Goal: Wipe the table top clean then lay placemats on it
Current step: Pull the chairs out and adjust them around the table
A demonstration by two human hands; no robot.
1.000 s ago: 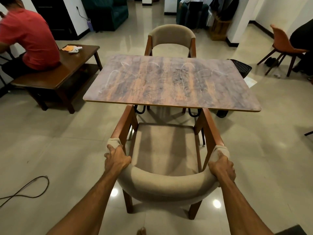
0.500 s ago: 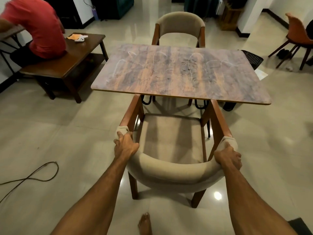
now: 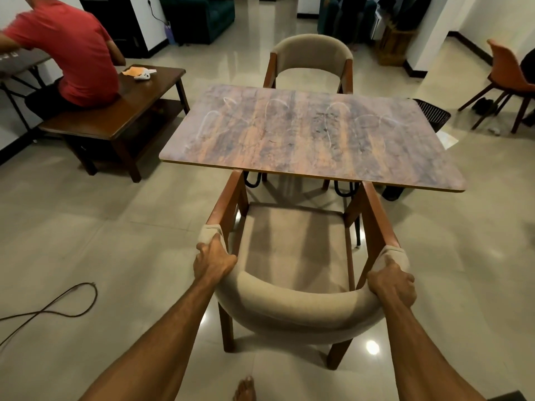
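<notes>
gripping the curved beige padded back of a wooden-framed armchair (image 3: 292, 311), both hands are clamped on it at opposite ends, well apart. the left hand (image 3: 214, 261) curls over the left end of the padding where it meets the brown armrest. the right hand (image 3: 392, 285) wraps the right end the same way, knuckles up. the armchair stands on the glossy tiled floor (image 3: 101, 227) facing the rectangular table with a wood-grain top (image 3: 304, 146), and the front tips of its armrests reach just under the near edge of that top. the table top lies straight ahead, past the seat, and carries pale arched smears (image 3: 212, 117) in a row across its far half. a second beige armchair (image 3: 311, 53) sits at the far side of the table. to the left stands a low dark brown wooden coffee table (image 3: 136, 111), with an orange cloth (image 3: 131, 71) and a small white object (image 3: 143, 76) on its far end. a person in a red t-shirt (image 3: 72, 47) sits on its left end, back turned. a black cable (image 3: 72, 314) loops on the floor at the left. a black mesh basket (image 3: 432, 111) sits beyond the table's far right corner, and an orange chair with wooden legs (image 3: 506, 70) stands further right. a bare foot (image 3: 245, 389) shows at the bottom edge, between the forearms.
</notes>
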